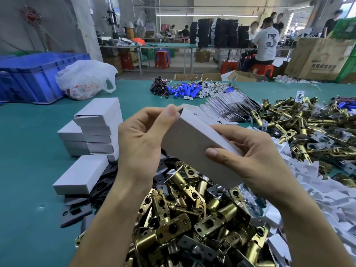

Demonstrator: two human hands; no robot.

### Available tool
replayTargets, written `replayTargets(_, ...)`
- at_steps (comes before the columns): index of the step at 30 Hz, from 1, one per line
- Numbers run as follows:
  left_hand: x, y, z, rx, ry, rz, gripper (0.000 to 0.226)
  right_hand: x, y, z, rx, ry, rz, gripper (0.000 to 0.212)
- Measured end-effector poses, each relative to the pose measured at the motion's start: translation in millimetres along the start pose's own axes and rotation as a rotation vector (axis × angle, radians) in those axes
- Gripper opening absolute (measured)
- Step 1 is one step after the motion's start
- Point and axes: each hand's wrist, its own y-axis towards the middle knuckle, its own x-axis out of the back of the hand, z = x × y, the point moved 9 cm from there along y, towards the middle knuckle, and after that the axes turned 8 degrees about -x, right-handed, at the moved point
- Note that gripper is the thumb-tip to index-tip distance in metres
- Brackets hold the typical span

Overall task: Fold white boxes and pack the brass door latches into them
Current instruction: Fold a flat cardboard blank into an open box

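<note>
together left hand [141, 139] and right hand [256, 158] grip white box [194, 143].

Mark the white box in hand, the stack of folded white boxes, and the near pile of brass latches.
white box in hand [190, 139]: head view, broad upper face.
stack of folded white boxes [98, 109]: head view, top box's face.
near pile of brass latches [174, 227]: head view, a latch's plate.

Pretty clearly a factory packing floor: long teal worktop [28, 151] heaped with loose brass door latches [192, 218], stacked small white cardboard boxes [100, 128], big blue plastic crate [28, 76] far left, people [264, 45] on red plastic stools [262, 69] at far benches [163, 46], large brown cardboard carton [316, 58] far right.
</note>
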Motion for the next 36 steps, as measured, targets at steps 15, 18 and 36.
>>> replayTargets(15,-23.0,-9.8,-34.8,-0.453,0.63,0.395,0.01,19.9,-4.1,-4.2,-0.051,-0.09,0.061,0.043)
replayTargets(18,-24.0,-11.6,-23.6,-0.31,0.572,0.473,0.017,20.5,-4.9,-5.4,-0.06,-0.093,0.075,0.042)
replayTargets(36,-20.7,-11.2,-26.8,-0.345,0.387,0.328,0.034,31.3,-7.4,-4.0,-0.088,-0.019,0.028,0.041)
